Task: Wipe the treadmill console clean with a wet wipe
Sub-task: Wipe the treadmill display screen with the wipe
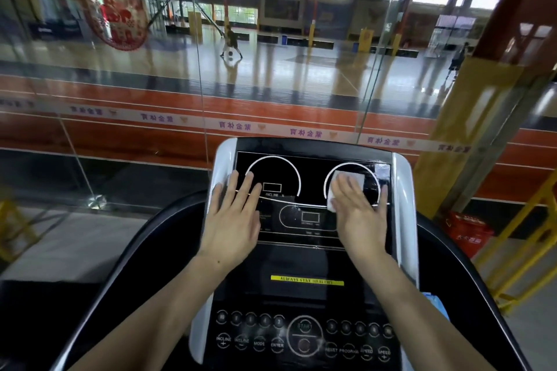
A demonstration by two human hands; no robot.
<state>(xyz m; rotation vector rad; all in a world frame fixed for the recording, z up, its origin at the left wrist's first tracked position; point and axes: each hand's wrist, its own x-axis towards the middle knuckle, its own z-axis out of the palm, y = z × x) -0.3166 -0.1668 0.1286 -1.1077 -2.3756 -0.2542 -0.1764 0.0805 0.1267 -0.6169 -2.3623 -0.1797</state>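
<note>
On the treadmill console [313, 262], right hand [360, 214] flat atop wet wipe [349, 182], left hand [232, 217] spread.

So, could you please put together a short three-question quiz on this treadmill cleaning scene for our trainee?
1. True or false: the wet wipe lies under the right hand.
2. Which dial ring does the wipe cover? A) the left ring B) the right ring C) neither
3. Fill in: the left hand rests flat on the console with fingers ____.

Key: 1 true. 2 B. 3 straight.
</note>
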